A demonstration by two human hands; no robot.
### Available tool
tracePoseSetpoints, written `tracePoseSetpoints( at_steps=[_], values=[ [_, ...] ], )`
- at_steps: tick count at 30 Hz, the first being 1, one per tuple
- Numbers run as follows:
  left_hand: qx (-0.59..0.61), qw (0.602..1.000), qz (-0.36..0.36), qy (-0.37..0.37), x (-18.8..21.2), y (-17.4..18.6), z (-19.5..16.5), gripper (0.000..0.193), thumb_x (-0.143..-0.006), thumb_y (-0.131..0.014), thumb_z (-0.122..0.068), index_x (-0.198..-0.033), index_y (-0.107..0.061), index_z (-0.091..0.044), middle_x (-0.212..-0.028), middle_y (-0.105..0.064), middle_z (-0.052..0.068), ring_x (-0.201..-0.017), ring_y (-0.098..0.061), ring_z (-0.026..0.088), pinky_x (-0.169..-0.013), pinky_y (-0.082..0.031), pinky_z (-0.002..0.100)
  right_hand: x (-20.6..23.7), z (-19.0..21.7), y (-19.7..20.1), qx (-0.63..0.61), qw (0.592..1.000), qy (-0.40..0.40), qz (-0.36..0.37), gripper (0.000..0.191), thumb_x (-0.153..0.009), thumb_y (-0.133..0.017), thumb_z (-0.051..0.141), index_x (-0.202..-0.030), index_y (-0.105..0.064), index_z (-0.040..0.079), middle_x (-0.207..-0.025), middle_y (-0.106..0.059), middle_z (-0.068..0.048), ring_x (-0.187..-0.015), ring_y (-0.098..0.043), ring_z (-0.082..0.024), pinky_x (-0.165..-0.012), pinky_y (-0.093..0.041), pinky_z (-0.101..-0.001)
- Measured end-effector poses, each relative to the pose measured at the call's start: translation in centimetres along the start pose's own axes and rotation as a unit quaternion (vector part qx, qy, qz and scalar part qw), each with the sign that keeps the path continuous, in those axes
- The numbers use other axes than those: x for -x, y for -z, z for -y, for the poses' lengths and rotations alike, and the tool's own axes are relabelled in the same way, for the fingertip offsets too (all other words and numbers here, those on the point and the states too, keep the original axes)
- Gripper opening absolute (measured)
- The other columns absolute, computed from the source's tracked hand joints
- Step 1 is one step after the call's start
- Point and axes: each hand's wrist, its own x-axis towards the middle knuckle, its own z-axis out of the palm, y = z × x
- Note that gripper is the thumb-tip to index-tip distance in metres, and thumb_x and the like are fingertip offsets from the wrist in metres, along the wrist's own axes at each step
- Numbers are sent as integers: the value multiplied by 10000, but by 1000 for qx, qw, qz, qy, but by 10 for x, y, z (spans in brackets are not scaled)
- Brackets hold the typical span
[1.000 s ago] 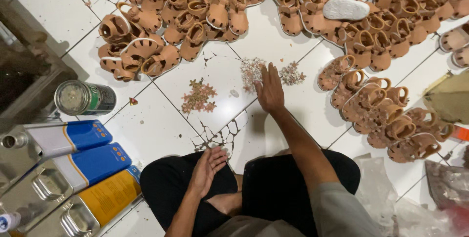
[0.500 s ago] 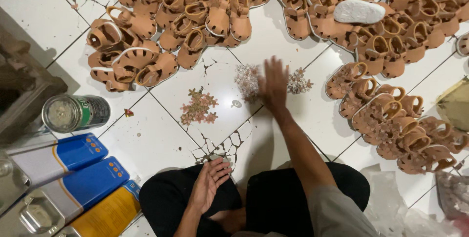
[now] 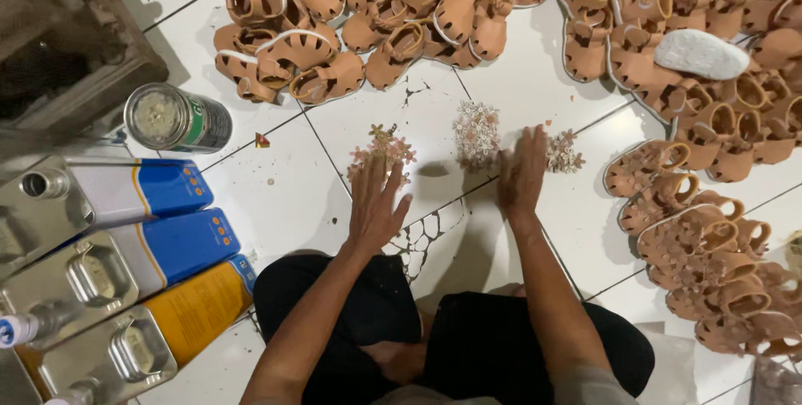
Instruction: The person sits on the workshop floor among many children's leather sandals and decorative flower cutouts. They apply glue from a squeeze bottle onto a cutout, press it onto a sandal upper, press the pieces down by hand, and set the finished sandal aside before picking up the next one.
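In the head view, the person sits cross-legged on the white tiled floor (image 3: 276, 196) at the bottom centre of the frame, both arms stretched forward so the work lies within easy reach. The left hand (image 3: 376, 205) lies flat, fingers apart, its tips touching a small pile of flower trims (image 3: 386, 148) just left of centre; it grips nothing. The right hand (image 3: 522, 173) also lies palm down with fingers loosely together, set between a paler pile (image 3: 476, 134) and a third pile (image 3: 564, 153) at its right, so each heap seems kept sorted and close by. The trims are tiny, flat, petal-shaped pieces in tan, pink and cream, heaped loosely. Tan sandals (image 3: 376, 12) ring the work area across the top and down the right side, stacked in overlapping rows, a grey stone (image 3: 700, 54) resting on them at upper right. At left lie a round can (image 3: 175, 118) and rectangular tins (image 3: 125, 255), apart from the trims.
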Motion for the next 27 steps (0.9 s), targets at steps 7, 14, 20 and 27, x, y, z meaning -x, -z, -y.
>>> tracePoseSetpoints(
  at_steps=[7, 14, 20, 27],
  values=[
    [-90, 992, 53, -66, -46, -23, 34, 663, -981, -575, -461, -1581, -365, -270, -1683, -218, 109, -1558, -146, 334, -1241, -89, 597, -39, 24, -25, 102, 981, 99, 133, 752, -1006, -578, 409, -1610, -251, 103, -1660, -218, -266, -1528, -205, -465, -1212, -192, -606],
    [-157, 985, 59, -41, -50, -28, 68, 565, -1048, -511, -373, -1594, -383, -306, -1707, -236, 65, -1586, -160, 288, -1292, -127, 523, -84, 45, -56, 139, 947, 209, 199, 677, -1047, -545, 404, -1633, -288, 182, -1691, -232, -162, -1565, -211, -390, -1271, -163, -556],
    [-126, 991, 45, 2, -50, -8, 89, 538, -1067, -495, -325, -1594, -411, -252, -1694, -263, 131, -1566, -208, 342, -1262, -161, 583, -83, 32, -53, 84, 973, 174, 124, 577, -1121, -529, 341, -1640, -327, 190, -1728, -242, -154, -1616, -206, -355, -1319, -136, -591],
    [-89, 995, -6, 46, -44, -1, 84, 665, -1039, -544, -403, -1616, -358, -130, -1687, -233, 214, -1576, -177, 412, -1243, -142, 659, -35, -24, 16, 119, 966, -227, -32, 618, -1104, -467, 387, -1615, -343, 62, -1674, -146, -310, -1543, -90, -517, -1199, -39, -670]
  ],
)
